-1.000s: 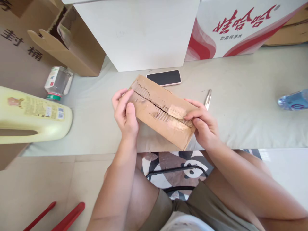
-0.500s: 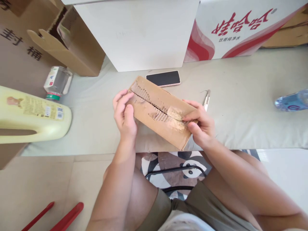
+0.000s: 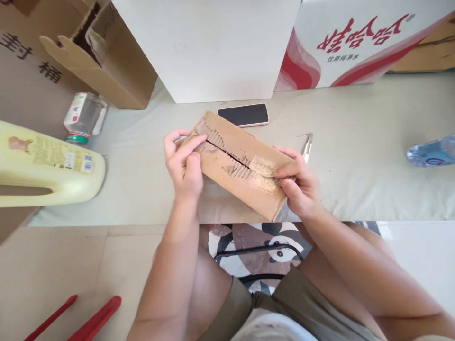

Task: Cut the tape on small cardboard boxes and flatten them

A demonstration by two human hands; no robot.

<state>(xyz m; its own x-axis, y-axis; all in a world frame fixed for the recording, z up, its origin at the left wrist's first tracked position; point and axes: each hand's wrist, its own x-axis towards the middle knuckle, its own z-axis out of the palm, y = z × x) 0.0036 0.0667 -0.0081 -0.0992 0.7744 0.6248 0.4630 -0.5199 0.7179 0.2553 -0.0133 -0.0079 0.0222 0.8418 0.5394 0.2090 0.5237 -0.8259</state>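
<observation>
A small brown cardboard box (image 3: 245,184) with a torn, ragged centre seam and a scrap of tape lies tilted above the table's near edge. My left hand (image 3: 183,163) grips its left end, the forefinger laid on the top flap near the seam. At the right end my right hand (image 3: 300,184) clasps the box, its thumb pressed by the taped part of the seam. Both flaps lie nearly closed along the seam.
A black phone (image 3: 243,114) lies just behind the box, and a metal tool (image 3: 306,147) to its right. On the grey-green table (image 3: 373,156): a yellow jug (image 3: 46,168), a clear bottle (image 3: 84,117), a blue bottle (image 3: 432,152), large cartons (image 3: 213,47) behind. Red handles (image 3: 92,322) lie on the floor.
My left forefinger has slid rightward onto the top flap near the seam. The box has shifted only slightly in my hands.
</observation>
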